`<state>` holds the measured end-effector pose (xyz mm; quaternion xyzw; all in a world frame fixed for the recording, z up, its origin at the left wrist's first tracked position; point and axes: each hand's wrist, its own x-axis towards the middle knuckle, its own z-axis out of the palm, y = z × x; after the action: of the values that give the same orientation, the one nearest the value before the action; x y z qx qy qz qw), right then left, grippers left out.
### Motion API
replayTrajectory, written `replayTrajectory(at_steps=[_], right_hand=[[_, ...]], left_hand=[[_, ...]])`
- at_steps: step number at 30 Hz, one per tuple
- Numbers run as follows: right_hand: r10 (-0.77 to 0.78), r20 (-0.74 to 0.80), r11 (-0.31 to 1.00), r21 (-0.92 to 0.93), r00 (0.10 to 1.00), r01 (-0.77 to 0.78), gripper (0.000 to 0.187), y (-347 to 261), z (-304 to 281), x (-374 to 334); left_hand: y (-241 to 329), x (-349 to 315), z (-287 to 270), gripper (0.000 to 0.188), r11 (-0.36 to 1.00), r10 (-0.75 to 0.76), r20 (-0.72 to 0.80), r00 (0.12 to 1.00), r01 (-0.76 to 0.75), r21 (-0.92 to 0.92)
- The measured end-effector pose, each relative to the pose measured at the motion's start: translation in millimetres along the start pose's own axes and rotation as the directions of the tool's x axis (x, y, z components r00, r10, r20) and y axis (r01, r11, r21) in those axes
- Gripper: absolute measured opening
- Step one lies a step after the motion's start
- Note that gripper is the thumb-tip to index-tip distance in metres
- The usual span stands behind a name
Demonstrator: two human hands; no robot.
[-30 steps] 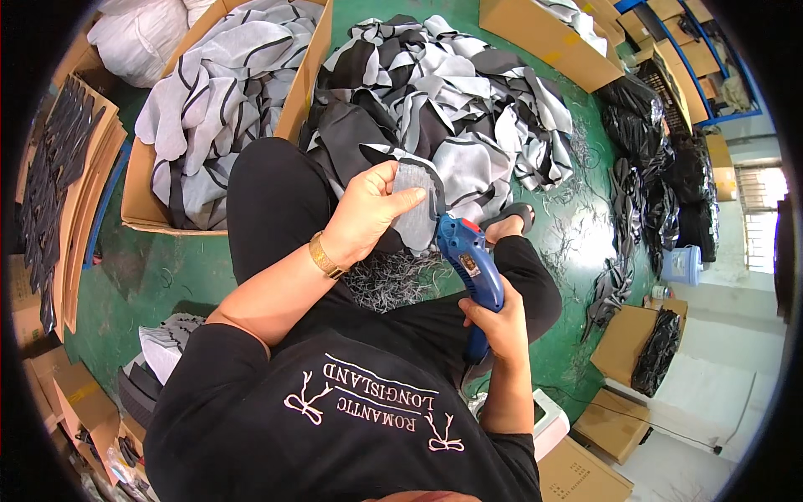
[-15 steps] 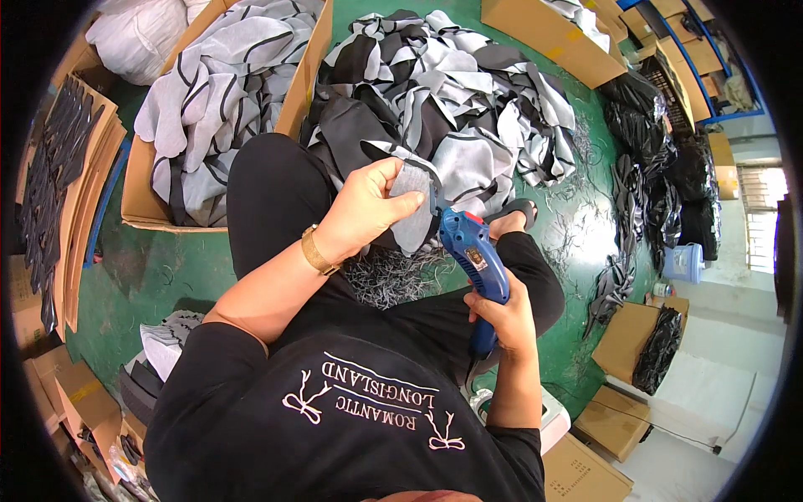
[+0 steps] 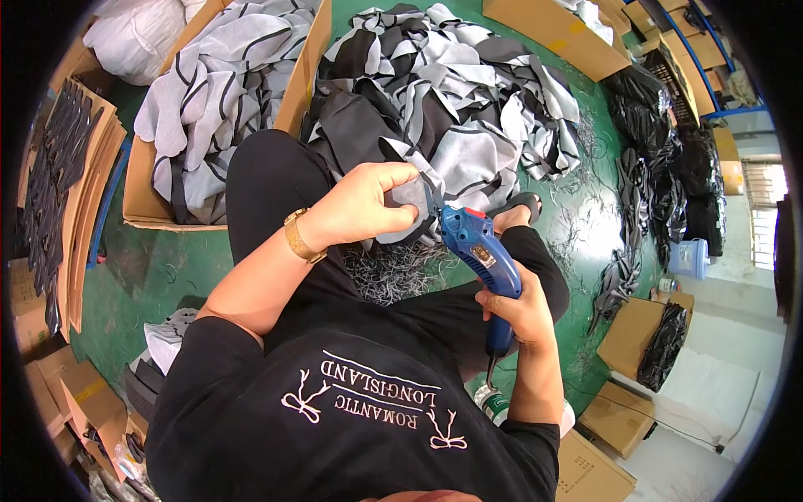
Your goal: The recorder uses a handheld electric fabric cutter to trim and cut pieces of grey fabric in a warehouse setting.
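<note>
One labelled tool [image 3: 487, 266], lettered shirt [image 3: 351, 418]

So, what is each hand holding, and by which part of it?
The left hand pinches a grey fabric piece at its left side; the right hand grips a blue power tool around its handle.

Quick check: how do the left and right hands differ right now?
The left hand pinches the grey cloth between thumb and fingers; the right hand wraps around the blue tool. The left wrist wears a gold-coloured watch; the right wrist is bare. Both hands are ungloved.
</note>
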<state>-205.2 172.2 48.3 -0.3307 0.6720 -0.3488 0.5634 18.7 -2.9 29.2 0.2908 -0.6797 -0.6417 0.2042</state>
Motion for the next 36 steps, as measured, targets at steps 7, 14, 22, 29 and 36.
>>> replayTrajectory(at_steps=[7,14,22,29,36], right_hand=[[0.018,0.070,0.999,0.026,0.997,-0.020,0.041,-11.9,-2.5,4.4],[-0.109,-0.060,0.949,0.289,0.992,0.122,0.035,-9.1,9.0,17.9],[-0.083,-0.084,0.942,0.319,0.993,0.106,0.037,8.7,9.1,13.0],[-0.087,-0.140,0.949,0.288,0.986,0.125,0.037,21.8,12.0,4.4],[-0.052,-0.083,0.992,0.114,0.995,0.062,0.038,26.9,28.8,-4.4]], left_hand=[[-5.9,0.2,-3.6,0.016,0.995,0.088,0.187,0.978,-0.096,0.033],[-3.9,-2.5,-3.1,0.022,0.984,-0.054,0.118,0.992,0.074,-0.164],[-10.3,-2.7,-8.4,0.027,0.908,-0.122,0.043,0.992,0.129,-0.400],[-31.7,5.4,-2.2,0.021,0.766,-0.133,-0.037,0.990,0.079,-0.638],[-40.9,5.7,10.6,0.022,0.698,-0.162,-0.140,0.977,0.013,-0.716]])
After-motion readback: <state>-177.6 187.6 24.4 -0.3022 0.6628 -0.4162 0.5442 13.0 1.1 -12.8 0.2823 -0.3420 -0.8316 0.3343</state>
